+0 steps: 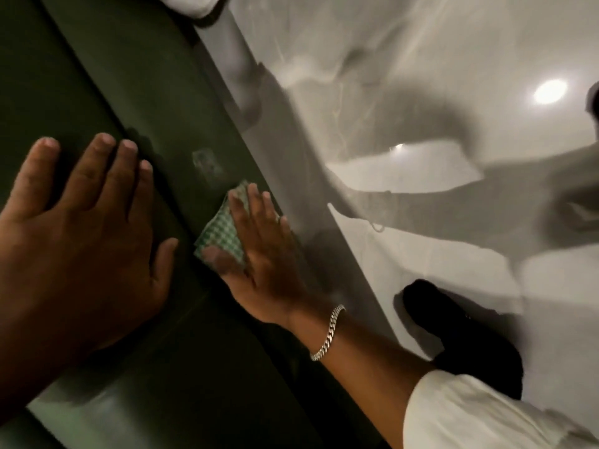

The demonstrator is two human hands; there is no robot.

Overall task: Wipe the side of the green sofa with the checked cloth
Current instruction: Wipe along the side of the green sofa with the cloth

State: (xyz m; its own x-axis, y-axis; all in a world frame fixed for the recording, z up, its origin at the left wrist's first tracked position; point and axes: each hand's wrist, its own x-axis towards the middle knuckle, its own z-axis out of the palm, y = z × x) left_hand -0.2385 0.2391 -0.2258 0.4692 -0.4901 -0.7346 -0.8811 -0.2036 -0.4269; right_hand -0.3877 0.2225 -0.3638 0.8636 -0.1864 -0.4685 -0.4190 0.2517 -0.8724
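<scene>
Right hand (pixel 259 251): flat and open, fingers spread, pressing the checked cloth (pixel 223 234) against the green sofa (pixel 201 335) side, low, near the floor (pixel 421 92). Left hand (pixel 81 228): open, empty, braced on the sofa. Motion blur; stroke direction unclear. Advice: keep even palm pressure, overlapping passes.

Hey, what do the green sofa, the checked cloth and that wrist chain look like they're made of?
Green sofa: likely leather or faux leather, since its smooth dark green surface carries a dull sheen. Checked cloth: soft woven fabric, matte, green-and-white checks, folded flat under the right hand. Wrist chain: metal, probably silver-toned, with shiny interlocked links.
</scene>
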